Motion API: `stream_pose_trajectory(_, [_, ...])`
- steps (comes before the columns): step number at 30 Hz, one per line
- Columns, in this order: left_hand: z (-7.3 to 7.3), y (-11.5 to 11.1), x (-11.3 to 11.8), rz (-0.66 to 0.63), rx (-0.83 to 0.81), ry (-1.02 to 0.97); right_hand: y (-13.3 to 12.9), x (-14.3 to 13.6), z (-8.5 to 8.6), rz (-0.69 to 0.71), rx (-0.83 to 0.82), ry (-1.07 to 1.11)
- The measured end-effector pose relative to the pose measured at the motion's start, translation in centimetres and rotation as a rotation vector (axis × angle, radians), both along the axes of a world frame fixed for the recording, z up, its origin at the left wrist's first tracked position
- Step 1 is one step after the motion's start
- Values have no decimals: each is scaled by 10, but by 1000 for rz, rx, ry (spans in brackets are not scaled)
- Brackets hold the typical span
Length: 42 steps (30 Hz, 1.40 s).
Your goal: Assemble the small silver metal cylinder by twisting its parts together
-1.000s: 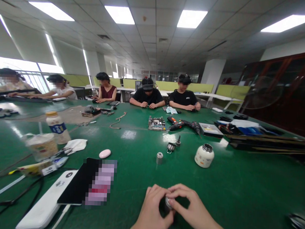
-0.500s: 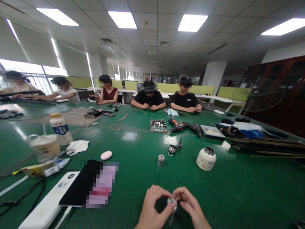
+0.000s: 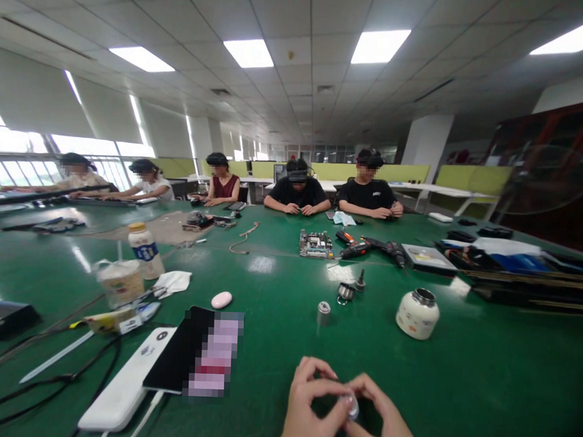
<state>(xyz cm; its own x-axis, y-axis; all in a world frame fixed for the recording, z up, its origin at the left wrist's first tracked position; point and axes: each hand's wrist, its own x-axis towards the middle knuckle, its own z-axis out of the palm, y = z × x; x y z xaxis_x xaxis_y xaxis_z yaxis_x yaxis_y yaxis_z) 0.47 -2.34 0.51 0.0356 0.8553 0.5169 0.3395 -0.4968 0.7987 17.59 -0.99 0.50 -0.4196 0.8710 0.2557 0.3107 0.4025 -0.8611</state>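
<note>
— Where is the small metal part (image 3: 350, 407)?
— Low in the view, just above the green counter (image 3: 481, 378), pinched between both hands. The left hand (image 3: 308, 407) comes at it from the left, the right hand (image 3: 384, 422) from the right, so it sits in the narrow gap where their fingertips meet.

— Which hand is closer to it?
— Neither; both touch it. The left fingers (image 3: 331, 391) curl over its top and near side, the right fingers (image 3: 362, 390) close on its far side. Both sets are closed on the part.

— And its long axis?
— I cannot tell; only a rounded, shiny end shows, facing up toward the camera, and the rest is hidden by the fingers.

— Anything near?
— A small metal cylinder (image 3: 323, 313) stands well beyond the hands, a cream jar (image 3: 417, 314) off to its right, and a dark phone (image 3: 184, 348) lies to the left.
</note>
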Motion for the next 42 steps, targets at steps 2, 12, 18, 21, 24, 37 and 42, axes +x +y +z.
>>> stream_pose_trajectory(2, [-2,2,0,88,28,-13,1,1,-4,-16,18,-17])
stream_pose_trajectory(12, [-4,7,0,352,-158,222,-5,-6,-2,-91,124,-142])
stream_pose_trajectory(18, [-2,-1,-1,347,-170,335,-14,-5,3,-200,359,-356])
stream_pose_trajectory(21, [-2,-4,-1,346,-181,396,-17,-6,3,-235,430,-415])
stream_pose_trajectory(24, [-3,-6,-2,344,-192,454,-19,-8,3,-249,413,-425])
stream_pose_trajectory(37, [2,-7,-3,328,-175,560,-33,-8,9,-338,398,-512])
stream_pose_trajectory(42, [-1,-5,-4,331,-154,552,-36,-4,9,-346,390,-509])
